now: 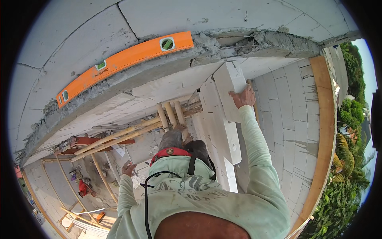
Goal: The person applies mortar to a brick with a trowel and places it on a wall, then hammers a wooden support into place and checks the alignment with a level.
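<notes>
My right hand (242,96) is on the white aerated concrete block (229,81), its fingers curled over the block's edge. That block sits at the top of a narrow stack of similar white blocks (223,131), standing slightly out of line with them. On the left, my left hand (128,168) hangs low beside my body with its fingers drawn together. Whether something thin is in them is too small to tell. An orange spirit level (127,57) with green vials lies along the rough mortar-covered ledge (207,47) ahead, apart from both hands.
Bamboo poles (171,113) form scaffolding under my bare feet, high above the floor. Far below at left, a person in red (84,187) is among tools. A block wall (284,115) edged by a wooden board (324,131) rises at right, with trees (342,199) beyond.
</notes>
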`<state>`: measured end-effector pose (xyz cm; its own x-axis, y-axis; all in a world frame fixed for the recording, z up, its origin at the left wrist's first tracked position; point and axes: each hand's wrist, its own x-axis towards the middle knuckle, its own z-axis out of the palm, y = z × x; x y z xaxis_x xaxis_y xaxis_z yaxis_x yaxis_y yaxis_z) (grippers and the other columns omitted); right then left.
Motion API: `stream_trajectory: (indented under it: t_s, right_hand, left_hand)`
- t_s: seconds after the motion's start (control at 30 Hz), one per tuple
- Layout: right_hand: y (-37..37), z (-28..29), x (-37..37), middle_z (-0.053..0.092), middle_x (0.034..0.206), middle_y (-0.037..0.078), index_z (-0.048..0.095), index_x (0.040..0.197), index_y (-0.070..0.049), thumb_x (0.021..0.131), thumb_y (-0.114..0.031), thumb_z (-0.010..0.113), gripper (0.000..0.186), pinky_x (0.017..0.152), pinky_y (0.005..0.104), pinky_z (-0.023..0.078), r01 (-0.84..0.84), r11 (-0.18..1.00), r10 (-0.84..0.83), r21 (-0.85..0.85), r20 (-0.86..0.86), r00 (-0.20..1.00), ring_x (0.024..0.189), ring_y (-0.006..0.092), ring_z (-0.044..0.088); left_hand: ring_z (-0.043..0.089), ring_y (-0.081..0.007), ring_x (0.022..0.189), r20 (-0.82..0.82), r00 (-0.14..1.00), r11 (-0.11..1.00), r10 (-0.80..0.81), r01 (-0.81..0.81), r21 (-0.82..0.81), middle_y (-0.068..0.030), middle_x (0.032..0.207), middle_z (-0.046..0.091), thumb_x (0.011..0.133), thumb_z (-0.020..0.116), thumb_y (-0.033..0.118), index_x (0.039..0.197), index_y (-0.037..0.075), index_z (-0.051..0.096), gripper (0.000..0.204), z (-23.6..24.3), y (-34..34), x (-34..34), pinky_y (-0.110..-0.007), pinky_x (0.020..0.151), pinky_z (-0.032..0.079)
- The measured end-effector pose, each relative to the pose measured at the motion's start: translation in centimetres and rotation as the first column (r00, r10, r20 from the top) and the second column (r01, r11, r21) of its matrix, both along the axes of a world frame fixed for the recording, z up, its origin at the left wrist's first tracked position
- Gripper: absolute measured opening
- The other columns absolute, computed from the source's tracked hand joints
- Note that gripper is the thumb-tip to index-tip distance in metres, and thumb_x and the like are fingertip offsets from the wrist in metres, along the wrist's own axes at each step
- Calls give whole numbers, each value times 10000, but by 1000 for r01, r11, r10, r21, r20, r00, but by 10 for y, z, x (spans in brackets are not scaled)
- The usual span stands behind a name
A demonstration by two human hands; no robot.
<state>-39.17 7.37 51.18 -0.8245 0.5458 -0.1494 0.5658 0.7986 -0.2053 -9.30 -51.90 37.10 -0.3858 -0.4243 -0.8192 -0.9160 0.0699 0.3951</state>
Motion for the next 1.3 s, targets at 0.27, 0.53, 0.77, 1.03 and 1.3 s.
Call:
stream_trajectory:
  t_s: [0.27, 0.53, 0.77, 1.03, 1.3]
  right_hand:
    - [0, -9, 0, 506, 1214, 151, 434, 1242, -33, 594, -436, 778, 837, 966, 510, 373, -16, 1000, 15, 17, 10, 1000, 1185, 326, 463]
    - [-2, -13, 0, 505, 1216, 154, 421, 1263, -30, 593, -456, 774, 869, 975, 509, 362, -15, 1000, 15, 19, 18, 1000, 1188, 330, 455]
    - [4, -22, -1, 483, 1273, 178, 386, 1317, -22, 599, -459, 775, 926, 1018, 516, 327, -31, 999, 31, 10, -21, 999, 1243, 346, 417]
    - [1, -24, 0, 477, 1266, 204, 362, 1338, -10, 601, -462, 772, 957, 1016, 508, 329, -32, 999, 32, 13, -1, 999, 1234, 369, 416]
    - [0, -27, -3, 484, 1253, 210, 368, 1325, 1, 591, -483, 769, 966, 1013, 500, 332, -46, 998, 45, 31, 13, 999, 1223, 375, 426]
  left_hand:
    - [550, -153, 785, -117, 993, 1000, -5, 5, 4, -38, 883, 570, 648, 778, 253, 1259, 3, 524, 707, 14, 12, -15, -309, 603, 468]
    - [600, -197, 885, -77, 997, 1000, 2, -4, -22, -128, 1101, 614, 628, 784, 266, 1249, 55, 556, 695, 18, 17, -17, -353, 673, 504]
    - [559, -251, 1046, -50, 998, 999, -32, 33, 24, -179, 1208, 567, 621, 787, 299, 1324, 79, 506, 788, 4, 14, -21, -401, 744, 492]
    - [522, -304, 1155, -20, 998, 998, -53, 54, 40, -233, 1316, 496, 644, 776, 261, 1377, 78, 440, 827, 9, 12, -26, -423, 824, 471]
    - [495, -334, 1202, -54, 996, 995, -65, 69, 69, -284, 1300, 486, 620, 789, 236, 1365, 16, 433, 855, 8, 14, -39, -403, 931, 429]
